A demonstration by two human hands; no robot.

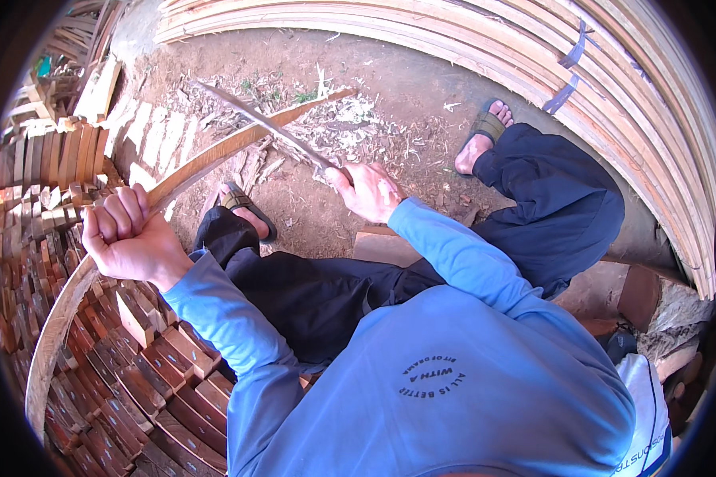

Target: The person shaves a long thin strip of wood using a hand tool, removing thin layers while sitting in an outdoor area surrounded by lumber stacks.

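My left hand [127,238] is closed round a long pale wooden strip [207,159], with the fingers wrapped over it. One end of the strip runs down past the hand at the left; the other slants away toward the shavings ahead. In my right hand [367,193] is the grip end of a long, narrow, dark-bladed machete [294,143]. Its blade points away and to the left, crossing above the strip's far part. Whether blade and strip touch, I cannot tell. The machete's handle is mostly hidden in my fist.
Many short wooden blocks [127,405] lie in rows at my left. Long planks [453,24] with blue straps [561,94] curve along the far and right sides. Wood shavings [350,119] litter the dirt between my sandalled feet. A white sack [643,405] stands behind at the right.
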